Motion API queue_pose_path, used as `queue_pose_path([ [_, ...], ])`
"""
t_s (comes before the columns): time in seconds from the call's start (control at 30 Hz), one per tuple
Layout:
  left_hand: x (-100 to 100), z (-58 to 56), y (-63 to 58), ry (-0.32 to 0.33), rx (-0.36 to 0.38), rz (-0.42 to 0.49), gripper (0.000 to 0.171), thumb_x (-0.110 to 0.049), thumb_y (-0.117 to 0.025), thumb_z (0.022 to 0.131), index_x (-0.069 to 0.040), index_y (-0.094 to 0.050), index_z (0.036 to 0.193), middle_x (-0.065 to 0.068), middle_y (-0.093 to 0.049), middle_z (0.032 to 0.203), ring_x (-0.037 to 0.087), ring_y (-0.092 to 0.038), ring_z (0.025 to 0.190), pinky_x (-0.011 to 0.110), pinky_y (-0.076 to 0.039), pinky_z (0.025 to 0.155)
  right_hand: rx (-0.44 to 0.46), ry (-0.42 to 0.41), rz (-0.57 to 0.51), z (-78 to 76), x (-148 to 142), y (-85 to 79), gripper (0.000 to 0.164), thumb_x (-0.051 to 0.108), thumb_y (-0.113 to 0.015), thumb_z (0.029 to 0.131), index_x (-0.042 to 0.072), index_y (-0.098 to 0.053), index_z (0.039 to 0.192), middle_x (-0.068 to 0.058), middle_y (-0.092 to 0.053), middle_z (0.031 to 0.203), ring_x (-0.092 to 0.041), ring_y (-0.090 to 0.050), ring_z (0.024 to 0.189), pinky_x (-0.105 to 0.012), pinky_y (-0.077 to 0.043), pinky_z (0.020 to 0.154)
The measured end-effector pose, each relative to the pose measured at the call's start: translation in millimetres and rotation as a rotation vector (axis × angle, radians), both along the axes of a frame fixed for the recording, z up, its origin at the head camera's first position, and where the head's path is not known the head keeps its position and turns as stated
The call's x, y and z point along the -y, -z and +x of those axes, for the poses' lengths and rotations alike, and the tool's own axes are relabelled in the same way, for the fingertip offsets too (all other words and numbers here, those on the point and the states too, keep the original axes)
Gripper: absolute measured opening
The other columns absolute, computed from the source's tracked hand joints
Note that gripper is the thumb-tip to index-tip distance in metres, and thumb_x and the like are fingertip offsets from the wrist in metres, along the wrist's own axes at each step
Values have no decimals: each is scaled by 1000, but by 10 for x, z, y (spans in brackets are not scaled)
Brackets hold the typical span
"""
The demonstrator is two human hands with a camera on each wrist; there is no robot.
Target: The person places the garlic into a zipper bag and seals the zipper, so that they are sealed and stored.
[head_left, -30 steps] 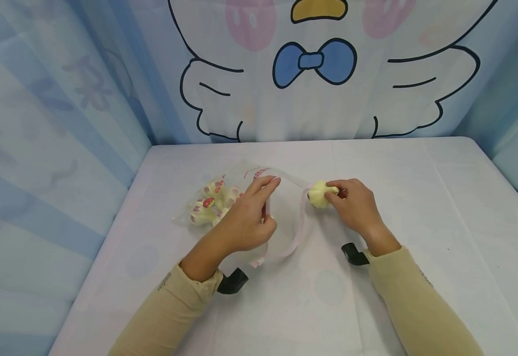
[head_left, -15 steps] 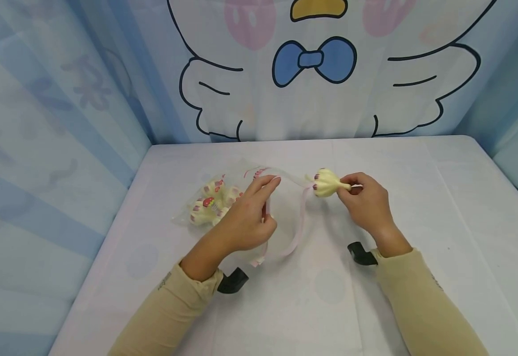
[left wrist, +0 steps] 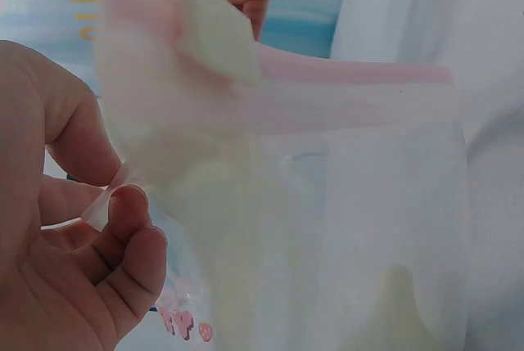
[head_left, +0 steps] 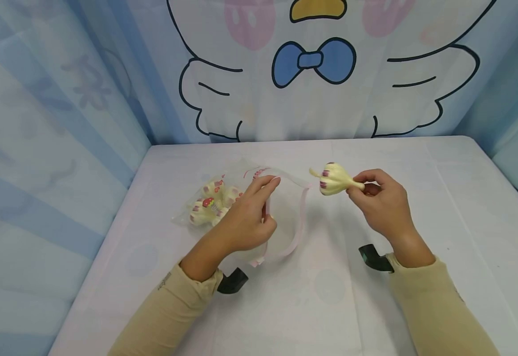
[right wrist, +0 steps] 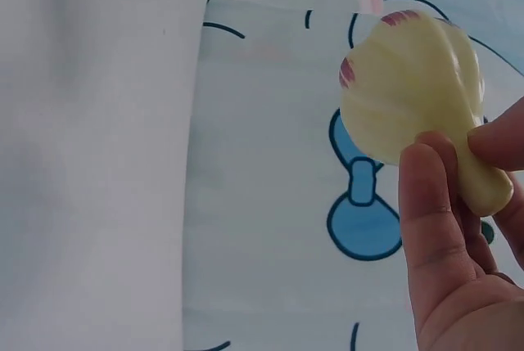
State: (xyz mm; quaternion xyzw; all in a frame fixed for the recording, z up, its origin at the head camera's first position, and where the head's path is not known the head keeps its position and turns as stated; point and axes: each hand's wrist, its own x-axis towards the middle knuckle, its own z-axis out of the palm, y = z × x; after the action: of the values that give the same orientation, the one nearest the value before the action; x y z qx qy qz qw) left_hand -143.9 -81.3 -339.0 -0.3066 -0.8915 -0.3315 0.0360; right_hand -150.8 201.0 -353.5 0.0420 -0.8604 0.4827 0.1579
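A pale yellow garlic bulb (head_left: 333, 179) with purple marks hangs in the air above the table, its root end toward the bag. My right hand (head_left: 385, 202) pinches it by the stem between thumb and fingers; the right wrist view shows the bulb (right wrist: 409, 89) close up. To the left lies a clear plastic bag with a pink rim (head_left: 302, 212) and red print, its mouth gaping to the right. Several more garlic bulbs (head_left: 203, 213) are inside. My left hand (head_left: 245, 222) holds the bag's edge, its film pinched between thumb and fingers in the left wrist view.
A white cloth covers the table (head_left: 419, 198). Blue patterned curtains (head_left: 63, 173) hang at the left, right and back. A black wrist-camera mount (head_left: 233, 282) sticks out at the left cuff, another mount (head_left: 376, 258) at the right cuff.
My right hand has drawn the garlic bulb up and to the right, away from the bag's mouth. The left hand and the bag have stayed put.
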Motion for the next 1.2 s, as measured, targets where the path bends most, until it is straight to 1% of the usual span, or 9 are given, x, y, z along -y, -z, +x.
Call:
queue_pose_path([
  [0.07, -2, 0, 1, 0, -1, 2, 72, -2, -52, 81, 1, -38, 152, 13, -37, 154, 23, -49, 125, 34, -47, 88, -11, -15, -12, 36, -4, -27, 21, 9, -65, 92, -5, -62, 108, -15, -65, 103, 7, -61, 82, -13, -47, 65],
  [0.3, 3, -7, 12, 5, -3, 12, 72, -1, -52, 80, 2, -38, 151, 14, -37, 154, 23, -49, 125, 35, -47, 88, -44, -90, -17, 140, -28, -83, 18, 2, -69, 89, -5, -63, 103, -5, -62, 97, 3, -62, 79, -14, -49, 64],
  [0.5, 5, -8, 13, 5, -3, 10, 72, -1, -52, 80, 2, -38, 151, 14, -37, 153, 21, -50, 122, 34, -47, 89, -76, -172, 16, 221, -34, -92, 17, -4, -72, 86, -5, -64, 100, -11, -64, 94, 0, -62, 76, -14, -51, 66],
  [0.7, 4, -4, 5, 3, -6, 8, 72, -1, -53, 80, 2, -39, 151, 14, -37, 153, 20, -54, 110, 32, -48, 82, -47, -244, 14, 271, -5, -72, 17, -3, -74, 84, -1, -67, 100, -9, -65, 91, -6, -63, 73, -17, -52, 65],
  [0.77, 5, -1, 1, -1, -1, 6, 72, -1, -53, 81, 2, -38, 151, 13, -37, 153, 20, -53, 110, 32, -48, 83, -45, -257, 24, 280, 14, -62, 17, -2, -74, 84, 0, -67, 99, -9, -65, 92, -6, -63, 73, -17, -52, 65],
  [0.87, 7, 5, -3, -6, 3, 3, 72, -1, -53, 81, 1, -38, 152, 13, -37, 153, 22, -52, 115, 33, -49, 86, -48, -280, 35, 278, 45, -43, 16, -2, -74, 84, 1, -68, 99, -9, -67, 93, -7, -64, 74, -18, -52, 65],
  [0.93, 8, 6, -2, -7, 2, 3, 72, -1, -53, 81, 1, -38, 152, 13, -37, 154, 22, -53, 115, 33, -48, 86, -46, -294, 51, 276, 64, -27, 16, -1, -74, 85, 2, -68, 100, -9, -69, 95, -7, -65, 74, -19, -52, 65],
  [1.0, 9, 7, -2, -6, -5, 3, 72, -1, -52, 81, 2, -38, 151, 14, -37, 153, 21, -55, 109, 33, -48, 83, -36, -310, 55, 274, 86, -15, 16, -1, -74, 85, 3, -69, 100, -9, -69, 96, -8, -65, 75, -20, -53, 66],
  [1.2, 18, 7, 3, -2, -11, 3, 72, -1, -52, 80, 2, -38, 151, 14, -37, 153, 15, -54, 90, 31, -45, 74, 23, -343, 60, 274, 175, 23, 14, 1, -73, 87, 4, -71, 101, -6, -72, 94, -10, -69, 79, -23, -54, 68],
])
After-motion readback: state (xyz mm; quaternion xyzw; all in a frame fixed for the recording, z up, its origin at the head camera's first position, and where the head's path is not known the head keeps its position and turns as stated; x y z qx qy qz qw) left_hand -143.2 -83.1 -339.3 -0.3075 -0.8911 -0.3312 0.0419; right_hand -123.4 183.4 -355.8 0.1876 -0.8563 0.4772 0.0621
